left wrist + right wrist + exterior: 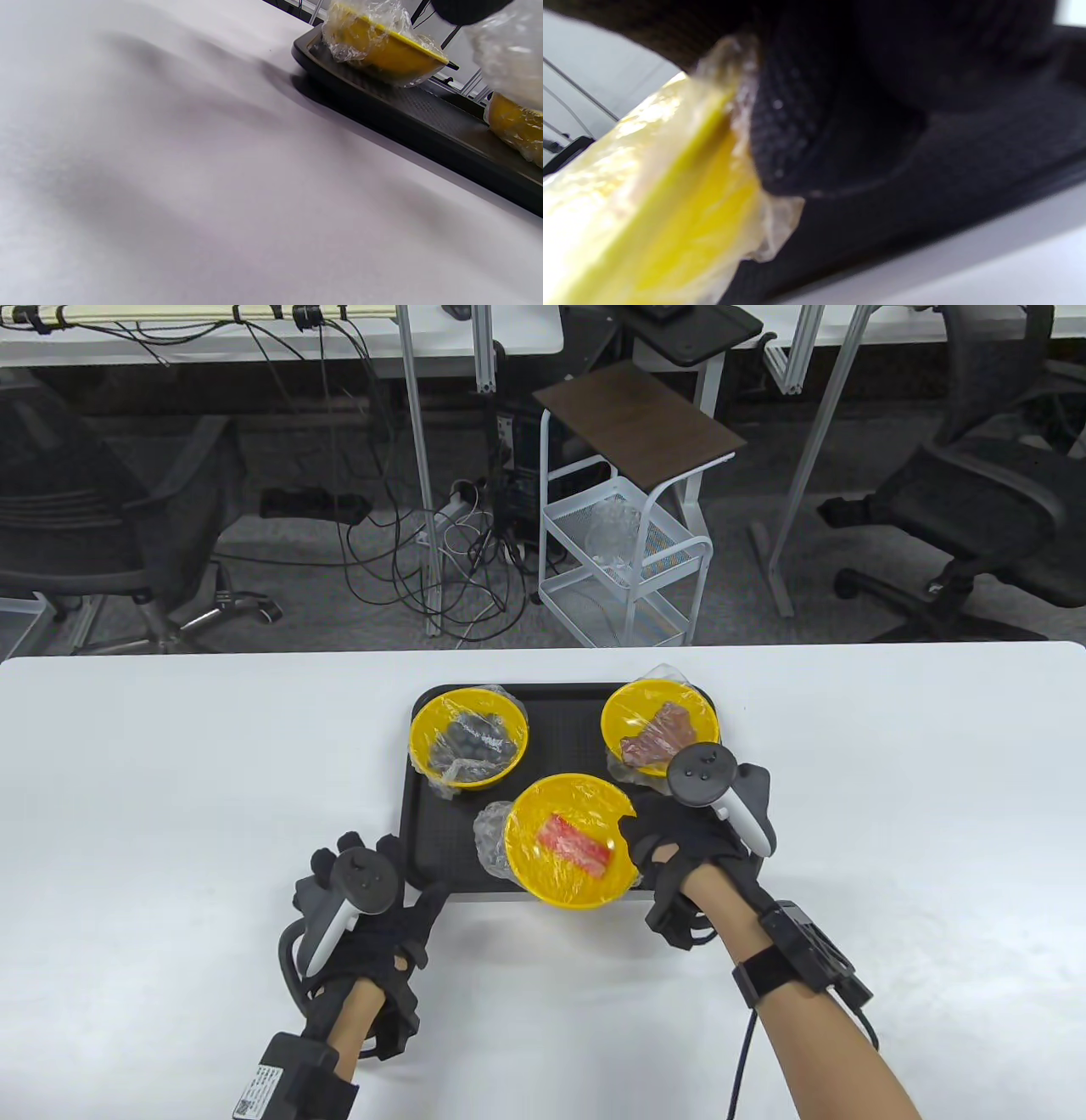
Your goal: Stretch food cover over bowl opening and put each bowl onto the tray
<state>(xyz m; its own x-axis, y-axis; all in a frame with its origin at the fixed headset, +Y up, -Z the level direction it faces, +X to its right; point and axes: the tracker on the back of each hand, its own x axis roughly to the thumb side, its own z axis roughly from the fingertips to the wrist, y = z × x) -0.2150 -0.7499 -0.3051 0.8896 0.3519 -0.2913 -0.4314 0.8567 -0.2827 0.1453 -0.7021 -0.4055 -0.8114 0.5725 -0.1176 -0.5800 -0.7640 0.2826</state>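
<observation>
A black tray (424, 848) lies mid-table with three yellow bowls, each under clear film. The rear left bowl (468, 738) holds dark round fruit, and the rear right bowl (660, 725) holds brown meat. The front bowl (570, 840), with a red strip inside, sits at the tray's front edge. My right hand (642, 841) grips its right rim; in the right wrist view a gloved finger (806, 127) presses the film on that bowl (649, 203). My left hand (373, 891) rests on the table left of the tray, holding nothing. The left wrist view shows the tray's edge (382, 110) and the rear left bowl (382, 46).
The white table (170, 814) spreads wide on both sides of the tray. Loose film bunches at the front bowl's left side (490, 836). Beyond the far table edge stand a white wire cart (624, 560), office chairs and floor cables.
</observation>
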